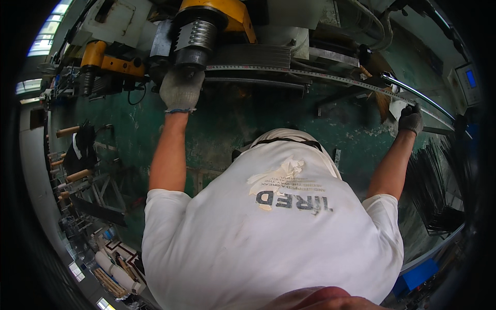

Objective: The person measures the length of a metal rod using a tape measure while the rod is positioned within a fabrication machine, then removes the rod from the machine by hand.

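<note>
A long pale tape measure [330, 77] stretches to the right and slightly nearer from under a ribbed metal machine head [195, 41] with a yellow housing. My left hand [181, 89], in a light grey work glove, reaches up at the tape's left end, just below that head. Its fingertips are hidden there. Far to the right, my right hand [412, 120] wears a darker glove and has its fingers closed at the tape, near a shiny metal rod [418, 93]. Whatever else lies inside that grip is out of sight.
A second yellow machine unit [98, 62] stands at the left. Bundled thin black rods [436, 191] lie at the right, below a control box [467, 82] with a blue screen. A straw broom [382, 106] is behind the tape. Wooden-ended rolls [77, 175] line the left side.
</note>
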### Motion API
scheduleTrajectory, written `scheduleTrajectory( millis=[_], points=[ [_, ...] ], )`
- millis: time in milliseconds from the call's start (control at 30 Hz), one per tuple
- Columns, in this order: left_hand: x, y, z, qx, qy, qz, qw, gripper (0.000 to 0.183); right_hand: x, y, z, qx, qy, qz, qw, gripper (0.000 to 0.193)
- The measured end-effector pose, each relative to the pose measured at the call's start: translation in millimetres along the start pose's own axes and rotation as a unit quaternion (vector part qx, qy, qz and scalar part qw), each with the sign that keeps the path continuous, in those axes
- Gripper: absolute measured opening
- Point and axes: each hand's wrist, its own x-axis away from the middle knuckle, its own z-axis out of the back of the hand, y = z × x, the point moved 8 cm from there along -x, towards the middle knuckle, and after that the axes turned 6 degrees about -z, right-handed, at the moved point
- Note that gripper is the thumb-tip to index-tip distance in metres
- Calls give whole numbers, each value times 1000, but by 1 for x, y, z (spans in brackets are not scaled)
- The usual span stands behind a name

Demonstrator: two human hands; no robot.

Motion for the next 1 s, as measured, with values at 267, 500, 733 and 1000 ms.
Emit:
scheduleTrajectory(
  millis=[267,500,733,1000],
  points=[
    [2,32,13,-79,6,11,997,43,6,7,-8,-27,24,-6,999,21],
    [12,37,25,-76,152,-76,983,25,3,4,-13,-37,23,-26,999,21],
    [28,62,37,86,123,-138,979,27,110,-10,-10,-110,-50,6,993,19],
    [121,152,-88,390,-335,-21,857,38,404,48,-168,122,-172,-49,976,18]
  ],
)
